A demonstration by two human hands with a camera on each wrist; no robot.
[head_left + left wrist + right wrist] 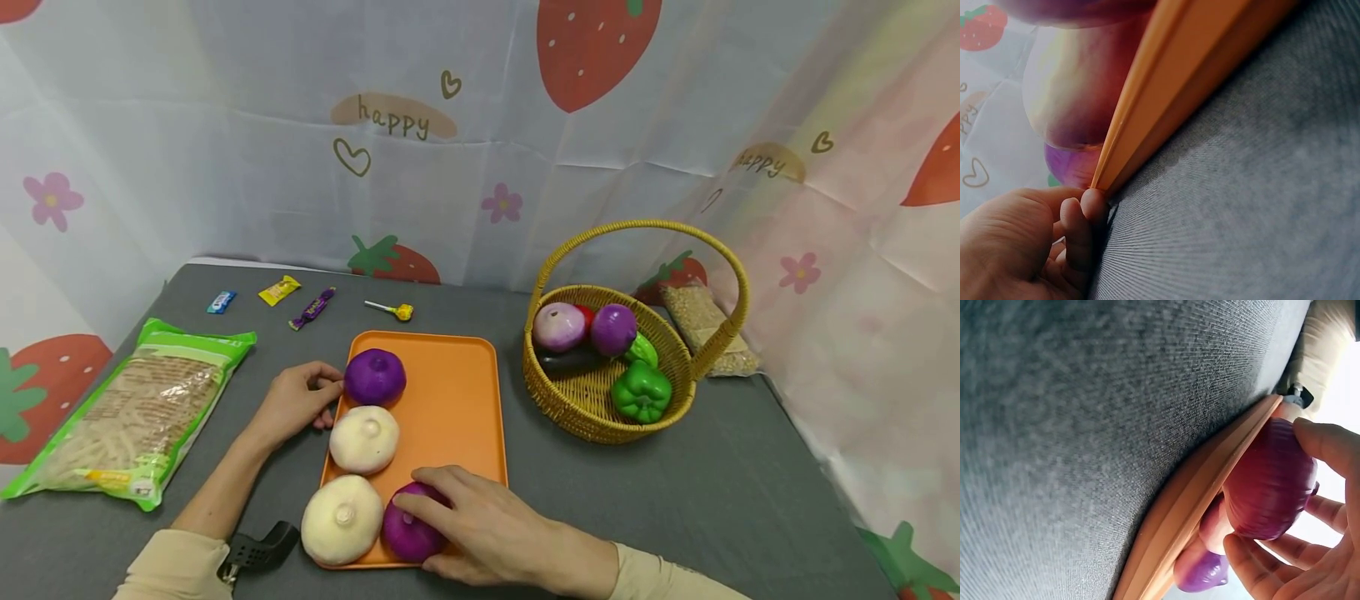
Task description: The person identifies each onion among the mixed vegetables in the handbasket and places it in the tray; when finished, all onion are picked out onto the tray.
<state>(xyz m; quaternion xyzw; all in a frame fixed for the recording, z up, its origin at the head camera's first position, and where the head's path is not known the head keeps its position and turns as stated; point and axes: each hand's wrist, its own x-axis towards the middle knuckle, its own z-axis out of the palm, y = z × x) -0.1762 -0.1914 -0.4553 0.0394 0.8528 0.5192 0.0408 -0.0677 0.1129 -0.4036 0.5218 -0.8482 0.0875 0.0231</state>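
An orange tray (pixel 453 400) lies on the table with two purple onions and two pale, round, stubby-topped vegetables along its left and front sides. My right hand (pixel 491 525) grips the purple onion (pixel 407 533) at the front, fingers and thumb spread around it; the right wrist view shows this onion (pixel 1272 481) against the tray rim. At the tray's left rim, my left hand (pixel 296 400) pinches the edge between thumb and fingers, beside the other purple onion (pixel 375 377). The pale vegetables (pixel 364 439) sit between that onion and the front left corner.
A yellow wicker basket (pixel 570 417) holding an eggplant, a green pepper (pixel 642 392) and other vegetables stands right of the tray. To the left lies a green-edged food bag (pixel 135 417). Wrapped candies (pixel 312 308) and a lollipop (pixel 390 310) lie behind; a grain bag (pixel 705 325) sits behind the basket.
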